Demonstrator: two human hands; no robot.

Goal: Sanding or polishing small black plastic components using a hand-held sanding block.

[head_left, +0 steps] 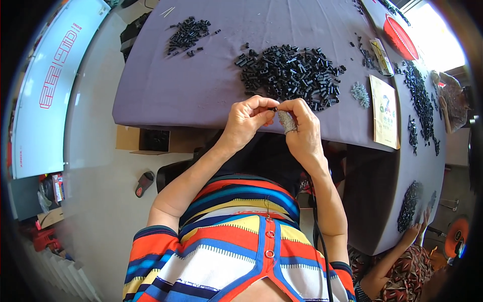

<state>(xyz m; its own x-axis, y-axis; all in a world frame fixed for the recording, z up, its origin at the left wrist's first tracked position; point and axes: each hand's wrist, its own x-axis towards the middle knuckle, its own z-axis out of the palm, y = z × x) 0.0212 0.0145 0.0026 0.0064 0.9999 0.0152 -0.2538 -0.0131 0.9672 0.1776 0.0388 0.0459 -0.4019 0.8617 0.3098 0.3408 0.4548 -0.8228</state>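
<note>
Both my hands meet just above the near edge of the table, fingertips almost touching. My left hand [244, 125] pinches a small black plastic piece [272, 109] between thumb and fingertips. My right hand [307, 130] is closed around a light grey, grainy-looking clump [288, 121], and its fingertips come up to the black piece. Whether the clump is many tiny parts or one textured thing, I cannot tell. Right beyond my hands spreads a big pile of short black tubular pieces [292, 73]. A small heap of grey bits [360, 94] lies to its right.
A smaller black pile [188, 35] sits farther left on the purple-grey cloth [166, 95]. At right are a printed paper packet [385, 113], a red basket [401, 38] and more black pieces [421, 95]. Other people work there, one person's hands [417, 231] beside a dark pile. A cardboard box [128, 138] stands below.
</note>
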